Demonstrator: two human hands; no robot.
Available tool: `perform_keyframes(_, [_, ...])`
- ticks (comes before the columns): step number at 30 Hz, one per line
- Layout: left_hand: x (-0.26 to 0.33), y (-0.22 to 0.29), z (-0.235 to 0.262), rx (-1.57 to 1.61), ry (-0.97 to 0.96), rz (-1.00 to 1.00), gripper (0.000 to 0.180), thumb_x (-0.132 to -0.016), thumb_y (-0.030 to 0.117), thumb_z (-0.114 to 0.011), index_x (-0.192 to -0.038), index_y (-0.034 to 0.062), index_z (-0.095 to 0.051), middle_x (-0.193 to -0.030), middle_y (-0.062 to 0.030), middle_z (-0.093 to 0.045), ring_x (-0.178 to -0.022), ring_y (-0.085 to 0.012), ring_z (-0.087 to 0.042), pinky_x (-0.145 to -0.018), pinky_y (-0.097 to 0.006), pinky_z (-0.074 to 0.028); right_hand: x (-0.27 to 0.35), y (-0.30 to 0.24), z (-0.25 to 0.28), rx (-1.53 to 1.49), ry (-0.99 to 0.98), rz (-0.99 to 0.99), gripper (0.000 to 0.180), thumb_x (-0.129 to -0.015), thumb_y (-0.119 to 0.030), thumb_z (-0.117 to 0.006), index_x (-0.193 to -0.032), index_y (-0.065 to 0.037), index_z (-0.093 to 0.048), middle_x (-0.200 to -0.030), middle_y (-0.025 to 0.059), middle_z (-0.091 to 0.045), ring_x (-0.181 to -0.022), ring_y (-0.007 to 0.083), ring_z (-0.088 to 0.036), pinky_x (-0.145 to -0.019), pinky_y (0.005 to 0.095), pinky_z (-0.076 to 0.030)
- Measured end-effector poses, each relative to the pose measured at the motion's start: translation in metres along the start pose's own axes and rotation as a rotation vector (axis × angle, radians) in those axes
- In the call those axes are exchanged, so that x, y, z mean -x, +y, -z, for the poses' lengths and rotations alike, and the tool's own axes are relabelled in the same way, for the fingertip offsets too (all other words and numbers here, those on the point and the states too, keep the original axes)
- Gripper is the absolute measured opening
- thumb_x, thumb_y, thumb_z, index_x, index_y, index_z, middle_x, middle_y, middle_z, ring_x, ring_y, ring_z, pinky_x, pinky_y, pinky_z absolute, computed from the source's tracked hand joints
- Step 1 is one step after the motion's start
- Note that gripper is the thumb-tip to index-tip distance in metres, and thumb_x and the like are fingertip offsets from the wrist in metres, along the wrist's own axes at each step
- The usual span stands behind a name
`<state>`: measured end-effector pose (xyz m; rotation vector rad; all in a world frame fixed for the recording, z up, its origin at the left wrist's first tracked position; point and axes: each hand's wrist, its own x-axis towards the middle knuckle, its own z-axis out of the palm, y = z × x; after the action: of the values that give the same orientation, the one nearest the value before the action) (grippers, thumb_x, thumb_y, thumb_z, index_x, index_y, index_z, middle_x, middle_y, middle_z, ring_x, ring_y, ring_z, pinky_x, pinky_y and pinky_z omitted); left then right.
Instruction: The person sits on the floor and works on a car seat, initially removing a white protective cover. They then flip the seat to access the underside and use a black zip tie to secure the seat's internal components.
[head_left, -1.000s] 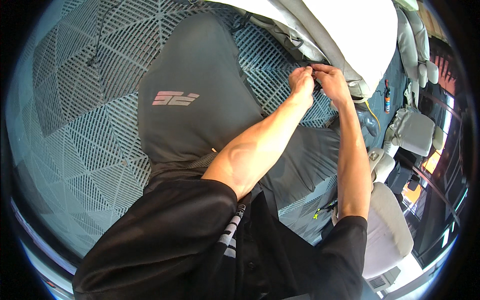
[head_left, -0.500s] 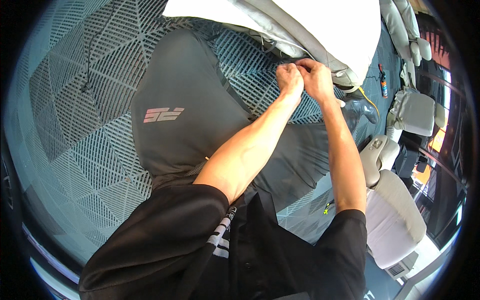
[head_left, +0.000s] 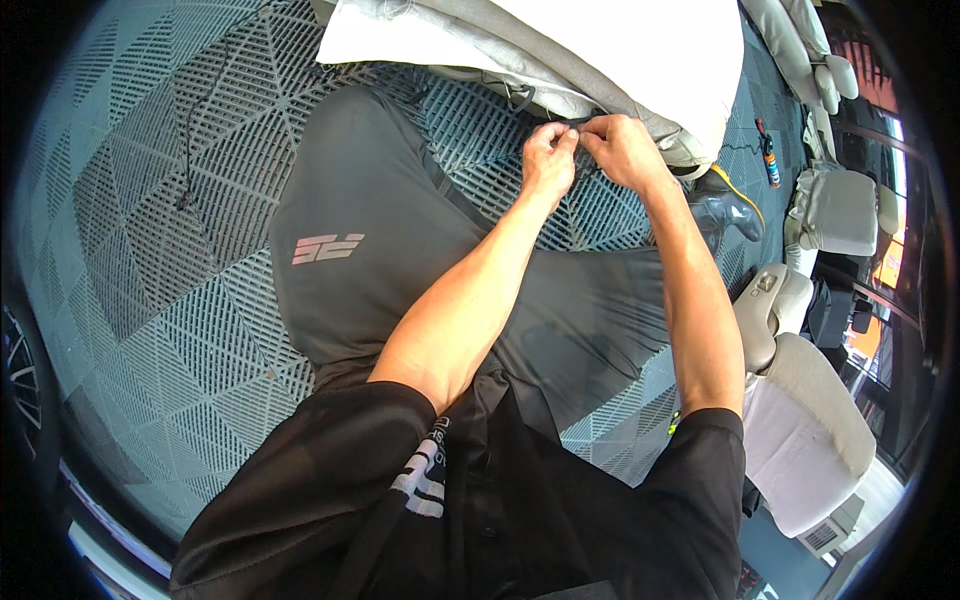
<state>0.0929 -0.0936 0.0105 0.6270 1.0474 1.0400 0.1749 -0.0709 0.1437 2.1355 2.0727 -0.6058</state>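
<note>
Here's the covered seat piece [head_left: 650,45], bright white on top with a greyish underside, sitting from twelve to two o'clock of the hands, its lower edge right at the fingertips. A dark strip [head_left: 574,121] runs just beside them, and a black loop [head_left: 523,98] pokes out at ten. Close work here, a fiddly two-handed pinch at that edge by the look of it; the next move, I'd judge, calls for small, steady finger motions with neither hand straying far. The left hand [head_left: 549,163] has thumb and finger drawn together, the right hand [head_left: 620,150] pinching just beside it at three. Practically no gap in either, and whether strip or cloth sits between those tips, I can't tell!

Further out, a spray can [head_left: 769,158] stands at three o'clock, a dark boot [head_left: 728,205] near four, a grey seat [head_left: 800,430] at five. The trousered knee [head_left: 370,190] fills eight to nine, and slatted floor tiles [head_left: 240,110] spread beyond it.
</note>
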Motion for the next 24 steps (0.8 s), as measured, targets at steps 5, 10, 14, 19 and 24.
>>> perform_keyframes(5, [0.006, 0.01, 0.0, -0.03, -0.02, -0.034, 0.018, -0.095, 0.016, -0.06, -0.101, -0.0006, -0.065, -0.088, -0.0048, -0.065, -0.081, -0.011, -0.057, -0.072, -0.027, -0.048, 0.001, -0.003, -0.009, 0.071, 0.105, -0.036, 0.025, -0.082, -0.023, -0.061, -0.091, -0.003, -0.072, -0.082, 0.024, -0.068, -0.081, 0.0408, -0.067, -0.078, 0.0477, -0.053])
perform_keyframes(10, [0.003, 0.018, -0.014, 0.443, -0.077, 0.226, 0.013, -0.099, 0.013, -0.053, -0.103, 0.0011, -0.059, -0.087, -0.0067, -0.063, -0.083, -0.0146, -0.061, -0.071, -0.028, -0.051, 0.016, 0.004, -0.015, -0.113, 0.305, -0.063, 0.023, -0.081, -0.02, -0.061, -0.091, -0.001, -0.068, -0.078, 0.0234, -0.067, -0.075, 0.04, -0.067, -0.071, 0.0453, -0.053])
perform_keyframes(14, [0.007, 0.024, -0.014, 0.546, -0.18, 0.254, 0.014, -0.099, 0.013, -0.051, -0.103, 0.0024, -0.059, -0.09, -0.0077, -0.065, -0.078, -0.0143, -0.062, -0.068, -0.027, -0.05, 0.03, 0.021, -0.013, -0.091, 0.365, 0.151, 0.018, -0.078, -0.011, -0.058, -0.089, 0.002, -0.065, -0.084, 0.0212, -0.065, -0.082, 0.0357, -0.067, -0.075, 0.0402, -0.053])
perform_keyframes(19, [0.012, 0.032, -0.022, 0.671, -0.171, 0.307, 0.014, -0.097, 0.009, -0.056, -0.096, -0.0049, -0.061, -0.084, -0.0087, -0.065, -0.068, -0.0138, -0.062, -0.062, -0.028, -0.054, 0.046, 0.025, -0.008, -0.112, 0.397, 0.335, 0.013, -0.071, -0.005, -0.06, -0.08, 0.002, -0.065, -0.115, 0.0139, -0.06, -0.09, 0.0325, -0.062, -0.077, 0.0395, -0.052])
perform_keyframes(24, [0.011, 0.038, -0.027, 0.61, -0.107, 0.269, 0.015, -0.094, 0.009, -0.062, -0.091, -0.0052, -0.064, -0.082, -0.0095, -0.066, -0.068, -0.014, -0.062, -0.062, -0.028, -0.054, 0.065, 0.011, 0.01, 0.142, 0.421, 0.445, 0.014, -0.064, -0.003, -0.059, -0.077, 0.0, -0.065, -0.11, 0.0072, -0.063, -0.097, 0.0273, -0.056, -0.086, 0.0363, -0.049])
